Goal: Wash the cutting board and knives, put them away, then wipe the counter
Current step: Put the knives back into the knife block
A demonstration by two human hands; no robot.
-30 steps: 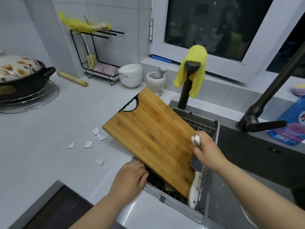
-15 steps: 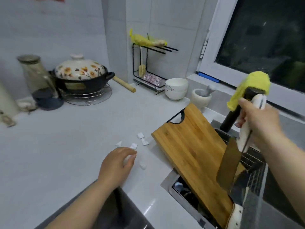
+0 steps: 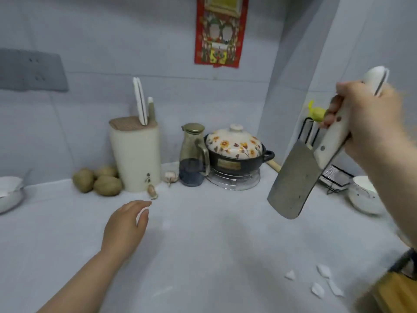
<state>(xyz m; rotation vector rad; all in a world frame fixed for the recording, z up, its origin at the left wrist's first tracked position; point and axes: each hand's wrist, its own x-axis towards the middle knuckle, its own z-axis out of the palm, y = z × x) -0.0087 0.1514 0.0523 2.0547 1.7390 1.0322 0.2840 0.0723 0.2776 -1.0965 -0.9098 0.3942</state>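
Upper right, the right hand (image 3: 370, 123) grips a white-handled, broad rectangular steel cleaver (image 3: 293, 181). The left hand (image 3: 124, 224) hovers over the smooth worktop (image 3: 203, 256), its grip unclear.

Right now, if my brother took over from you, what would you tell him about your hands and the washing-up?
Right hand: grips the white-handled steel cleaver, blade down, above the pale grey counter.
Left hand: low over the counter, fingers curled; something white at the fingertips, unclear if held.
Cream knife block at the back wall has two handles in it.
Only a corner of the bamboo cutting board shows, bottom right.
Done: cannot tell whether the cleaver is washed.
Left: probably slot the cleaver into the block, stow the board, wipe up the white scraps.
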